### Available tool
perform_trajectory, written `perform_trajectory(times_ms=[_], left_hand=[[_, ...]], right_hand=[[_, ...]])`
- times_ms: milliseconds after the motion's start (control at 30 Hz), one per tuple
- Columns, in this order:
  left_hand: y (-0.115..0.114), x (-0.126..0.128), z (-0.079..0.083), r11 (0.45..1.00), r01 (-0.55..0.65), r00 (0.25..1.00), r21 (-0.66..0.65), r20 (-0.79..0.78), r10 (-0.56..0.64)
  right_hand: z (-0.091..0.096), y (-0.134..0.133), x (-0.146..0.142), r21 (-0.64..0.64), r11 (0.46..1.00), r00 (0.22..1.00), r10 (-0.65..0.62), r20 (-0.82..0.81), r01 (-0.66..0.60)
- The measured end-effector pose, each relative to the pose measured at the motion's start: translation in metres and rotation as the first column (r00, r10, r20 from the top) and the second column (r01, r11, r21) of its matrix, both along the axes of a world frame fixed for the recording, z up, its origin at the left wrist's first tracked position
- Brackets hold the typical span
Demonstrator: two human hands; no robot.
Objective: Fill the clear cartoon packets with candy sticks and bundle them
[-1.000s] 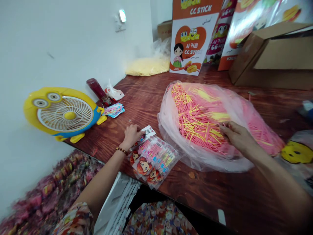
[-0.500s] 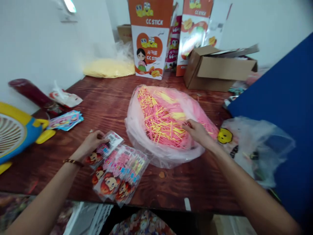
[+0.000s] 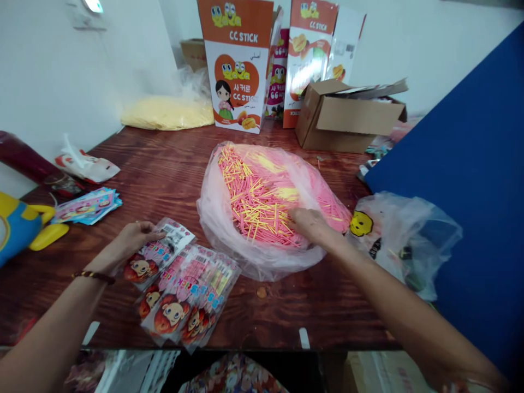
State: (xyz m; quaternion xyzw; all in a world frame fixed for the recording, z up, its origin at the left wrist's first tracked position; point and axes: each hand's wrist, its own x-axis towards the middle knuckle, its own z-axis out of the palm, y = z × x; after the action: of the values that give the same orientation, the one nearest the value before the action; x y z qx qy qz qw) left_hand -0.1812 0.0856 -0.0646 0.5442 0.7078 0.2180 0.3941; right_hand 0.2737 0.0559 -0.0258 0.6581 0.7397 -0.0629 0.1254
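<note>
My left hand [image 3: 133,239] rests at the left, its fingers closed on the upper left edge of a clear printed packet [image 3: 160,250] with a cartoon face. Below and right of it lie several overlapping packets [image 3: 186,297], some showing pink and yellow sticks inside. A large, wide-mouthed clear plastic bag [image 3: 266,266] stands in the middle of the table, full of thin pink and yellow sticks [image 3: 260,210]. Into its right side reaches my right hand [image 3: 311,224], knuckles up and fingers curled down at the sticks. Its fingertips are hidden, so what it grips is unclear.
Behind the bag stand tall printed cartons [image 3: 235,82] and an open cardboard box [image 3: 347,120]. To the right are a plastic bag [image 3: 405,240] and a blue panel [image 3: 470,164]. Printed cards [image 3: 88,206], a tissue pack [image 3: 88,165] and a yellow-blue toy-like object [image 3: 24,221] lie left.
The view has shifted, so most things sit further left. My left hand has drawn its packet away from the other packets. My right hand has turned its fingers down into the sticks.
</note>
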Motion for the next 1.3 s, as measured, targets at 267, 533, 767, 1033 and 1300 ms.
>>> perform_trajectory(times_ms=[267,533,767,1033,1300], left_hand=[[-0.009,0.008,0.015,0.998,-0.045,0.989,0.041,0.141,0.039],[-0.033,0.03,0.066,0.965,-0.259,0.865,-0.047,0.433,0.253],[-0.063,0.08,0.088,0.987,-0.16,0.748,0.007,0.654,0.117],[-0.094,0.131,0.083,0.996,-0.089,0.63,-0.007,0.774,0.062],[-0.113,0.173,0.059,0.999,0.045,0.569,-0.024,0.823,-0.005]], right_hand=[[-0.001,-0.01,-0.013,-0.013,1.0,0.998,0.022,0.052,-0.021],[-0.024,-0.013,-0.007,0.2,0.965,0.979,0.139,0.149,-0.168],[-0.039,-0.012,0.003,0.239,0.963,0.99,0.111,0.084,-0.128],[-0.043,-0.011,0.007,0.305,0.95,0.942,0.038,-0.333,0.069],[-0.039,-0.011,-0.005,0.125,0.94,0.287,0.031,-0.957,0.317]])
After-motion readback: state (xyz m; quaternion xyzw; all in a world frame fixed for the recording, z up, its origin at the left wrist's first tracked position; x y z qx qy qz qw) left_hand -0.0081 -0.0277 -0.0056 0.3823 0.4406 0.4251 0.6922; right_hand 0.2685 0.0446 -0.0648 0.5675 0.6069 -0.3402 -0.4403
